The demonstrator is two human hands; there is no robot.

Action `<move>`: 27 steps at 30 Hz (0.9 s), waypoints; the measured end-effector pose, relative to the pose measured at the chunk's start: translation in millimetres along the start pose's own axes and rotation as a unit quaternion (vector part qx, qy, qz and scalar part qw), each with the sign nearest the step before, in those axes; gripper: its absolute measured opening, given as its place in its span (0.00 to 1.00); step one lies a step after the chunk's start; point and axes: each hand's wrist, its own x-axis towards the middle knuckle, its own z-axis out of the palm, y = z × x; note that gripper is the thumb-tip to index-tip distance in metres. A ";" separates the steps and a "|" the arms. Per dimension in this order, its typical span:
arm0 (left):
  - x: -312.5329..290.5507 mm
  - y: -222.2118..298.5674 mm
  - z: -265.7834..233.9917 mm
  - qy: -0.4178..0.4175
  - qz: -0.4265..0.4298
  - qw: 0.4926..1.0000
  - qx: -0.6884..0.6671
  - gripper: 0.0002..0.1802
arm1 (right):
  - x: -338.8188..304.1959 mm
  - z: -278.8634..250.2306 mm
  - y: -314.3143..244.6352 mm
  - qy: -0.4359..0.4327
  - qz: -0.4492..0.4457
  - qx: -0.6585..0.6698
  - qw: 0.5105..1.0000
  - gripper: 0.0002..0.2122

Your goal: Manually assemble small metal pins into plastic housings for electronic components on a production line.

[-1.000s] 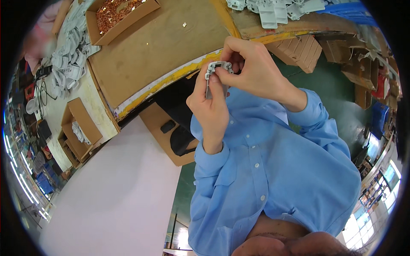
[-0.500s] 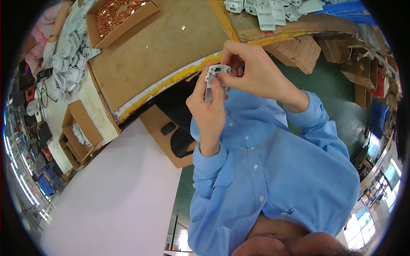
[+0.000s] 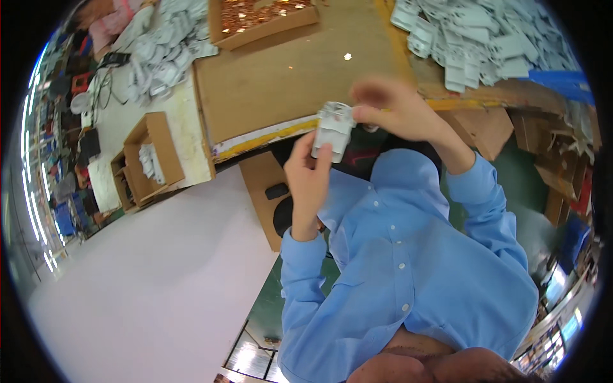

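Note:
My left hand (image 3: 308, 175) grips a white plastic housing (image 3: 333, 133) by its lower end. The thumb lies on its face and the fingers wrap behind. This flat piece has a cut-out frame at its upper end and is held just off the table's front edge. My right hand (image 3: 405, 112) is beside the housing's upper right corner, its thumb pointing at that corner. Motion smears its fingers, so whether they touch the housing or hold anything small cannot be made out.
A cardboard box (image 3: 265, 29) of small copper-coloured parts stands on the brown tabletop (image 3: 255, 83), with a small shiny piece (image 3: 348, 57) nearby. White housings pile up at far right (image 3: 472, 41) and left (image 3: 163, 51). Another carton (image 3: 163, 153) holds white parts. A person's sleeve (image 3: 118, 25) shows at upper left.
Both hands were together at the housing's upper end. Now my right hand has drawn back to the right, and the housing shows more of its face. The view has shifted.

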 end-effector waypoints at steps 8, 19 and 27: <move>131.1 23.7 -145.0 0.281 0.090 0.955 0.002 0.21 | 89.9 -18.6 70.9 0.116 -0.147 -0.389 0.902 0.08; 348.0 43.3 -207.6 0.283 0.118 0.948 0.083 0.28 | 79.0 -16.1 76.1 0.029 -0.087 -0.537 0.838 0.04; 355.4 53.6 -153.5 0.288 0.146 0.946 -0.011 0.40 | 49.6 -11.4 55.6 0.099 -0.070 -0.512 0.851 0.06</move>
